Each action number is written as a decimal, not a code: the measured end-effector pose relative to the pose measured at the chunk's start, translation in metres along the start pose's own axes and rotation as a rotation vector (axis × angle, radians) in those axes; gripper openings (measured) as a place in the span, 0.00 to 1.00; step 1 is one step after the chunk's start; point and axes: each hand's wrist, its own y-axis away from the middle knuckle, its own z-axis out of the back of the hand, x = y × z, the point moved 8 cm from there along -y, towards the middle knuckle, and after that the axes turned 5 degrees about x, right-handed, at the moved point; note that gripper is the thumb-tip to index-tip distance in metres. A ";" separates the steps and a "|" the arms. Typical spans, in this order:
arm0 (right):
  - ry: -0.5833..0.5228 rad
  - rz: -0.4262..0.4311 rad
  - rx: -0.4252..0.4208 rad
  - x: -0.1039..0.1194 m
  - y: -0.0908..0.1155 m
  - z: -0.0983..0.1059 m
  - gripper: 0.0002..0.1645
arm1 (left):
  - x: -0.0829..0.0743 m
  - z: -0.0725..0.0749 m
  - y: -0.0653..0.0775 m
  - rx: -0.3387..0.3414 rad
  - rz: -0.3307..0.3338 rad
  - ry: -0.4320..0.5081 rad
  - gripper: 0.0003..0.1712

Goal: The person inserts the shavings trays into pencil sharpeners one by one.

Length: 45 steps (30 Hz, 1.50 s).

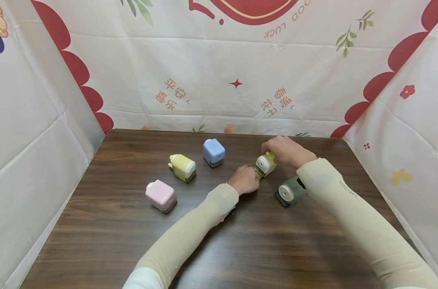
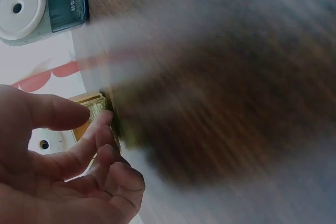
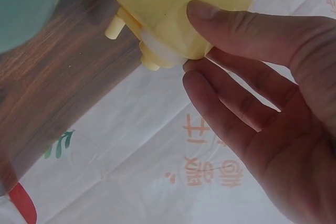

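Note:
At the right of the table, my right hand (image 1: 286,150) grips a yellow pencil sharpener (image 1: 270,165) with a white round face. In the right wrist view, the thumb presses the side of its yellow body (image 3: 168,9) and the fingertips are at its end; a small crank knob (image 3: 114,27) sticks out. My left hand (image 1: 245,180) pinches the sharpener's see-through shavings drawer (image 1: 259,172) at the lower front. The left wrist view shows thumb and index finger at the drawer (image 2: 97,107), with the other fingers curled below and partly hiding it.
A dark green pencil sharpener (image 1: 289,193) stands just under the right forearm. Farther left are a blue sharpener (image 1: 214,151), another yellow one (image 1: 183,167) and a pink one (image 1: 161,195). Printed cloth (image 1: 211,60) hangs behind the wooden table (image 1: 106,224) and along both sides.

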 end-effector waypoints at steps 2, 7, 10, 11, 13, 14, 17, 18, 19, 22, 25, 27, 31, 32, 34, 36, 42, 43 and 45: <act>-0.001 0.000 0.001 0.000 -0.001 0.000 0.23 | -0.001 0.000 0.000 -0.004 -0.002 -0.003 0.18; -0.002 0.002 -0.002 0.001 -0.001 0.000 0.23 | -0.003 -0.001 -0.001 0.001 0.000 -0.013 0.17; -0.004 0.005 -0.002 0.001 -0.002 0.000 0.22 | -0.003 -0.003 -0.001 0.020 0.017 -0.006 0.16; -0.001 0.009 -0.003 0.002 -0.002 0.001 0.22 | -0.003 -0.003 -0.001 0.025 0.026 -0.001 0.16; 0.001 0.009 0.000 0.002 -0.002 0.001 0.22 | -0.003 -0.003 -0.002 0.029 0.033 0.001 0.15; 0.001 0.006 0.002 0.002 -0.002 0.001 0.22 | -0.003 -0.003 -0.002 0.030 0.035 0.000 0.15; -0.002 0.001 0.008 0.000 -0.002 0.001 0.22 | -0.004 -0.003 -0.002 0.028 0.031 -0.010 0.15; -0.002 0.001 0.009 0.000 -0.002 0.001 0.22 | -0.005 -0.003 -0.003 0.027 0.027 -0.012 0.15; -0.003 0.000 0.008 0.000 -0.002 0.001 0.22 | -0.005 -0.003 -0.003 0.027 0.025 -0.013 0.15; -0.001 0.012 0.004 0.001 -0.003 0.001 0.21 | -0.006 -0.003 -0.003 0.025 0.022 -0.014 0.17; -0.002 0.019 0.001 0.001 -0.004 0.001 0.21 | -0.006 -0.002 -0.003 0.017 0.021 -0.016 0.17; -0.004 0.022 0.002 0.000 -0.005 0.000 0.21 | -0.007 -0.002 -0.003 0.010 0.017 -0.014 0.17; -0.008 0.020 0.002 -0.001 -0.005 -0.001 0.21 | -0.010 -0.001 0.000 0.001 0.019 0.004 0.16; -0.007 0.018 0.002 -0.001 -0.005 -0.001 0.21 | -0.011 0.000 0.001 0.000 0.020 0.009 0.15; -0.009 0.014 0.003 -0.001 -0.005 -0.001 0.21 | -0.013 0.001 0.003 -0.002 0.026 0.021 0.13; -0.010 0.008 0.006 -0.001 -0.005 -0.001 0.20 | -0.014 0.001 0.004 -0.004 0.028 0.032 0.10; -0.004 -0.004 0.014 -0.001 -0.005 -0.002 0.20 | -0.012 -0.001 0.001 0.011 0.027 0.032 0.07; -0.002 -0.004 0.013 -0.001 -0.005 -0.002 0.20 | -0.010 -0.002 0.000 0.018 0.030 0.029 0.07; -0.002 -0.003 0.012 -0.001 -0.004 -0.001 0.20 | -0.008 -0.003 -0.002 0.024 0.038 0.020 0.04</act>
